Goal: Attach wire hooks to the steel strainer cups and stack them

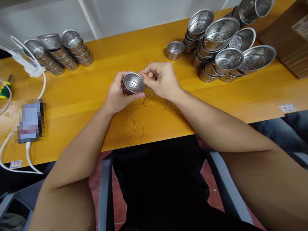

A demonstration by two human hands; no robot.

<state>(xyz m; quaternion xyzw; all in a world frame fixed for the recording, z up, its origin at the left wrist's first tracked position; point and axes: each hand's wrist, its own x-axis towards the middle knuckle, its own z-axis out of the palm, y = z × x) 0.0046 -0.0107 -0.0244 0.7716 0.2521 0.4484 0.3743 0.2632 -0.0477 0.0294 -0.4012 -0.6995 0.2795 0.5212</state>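
A small perforated steel cup (134,83) is tilted with its mouth toward me, and my left hand (116,95) wraps round it, thumb along the near side. At the cup's right rim, my right hand (162,79) is closed in a pinch. What its fingertips hold is hidden; a thin wire-like tip shows just above the knuckles. Under the right hand lies a curved thin wire (154,94) on the yellow table (112,131). Two more bent wires (135,122) rest nearer the table's front edge, and another is partly covered by my right forearm.
Stacked perforated cups (70,52) stand at the back left, larger stacks (219,35) at the right. A single cup (175,50) sits beside those. Leftward are a phone (30,121), white cable (44,76) and screwdriver (4,90). A cardboard box (292,44) occupies the far right.
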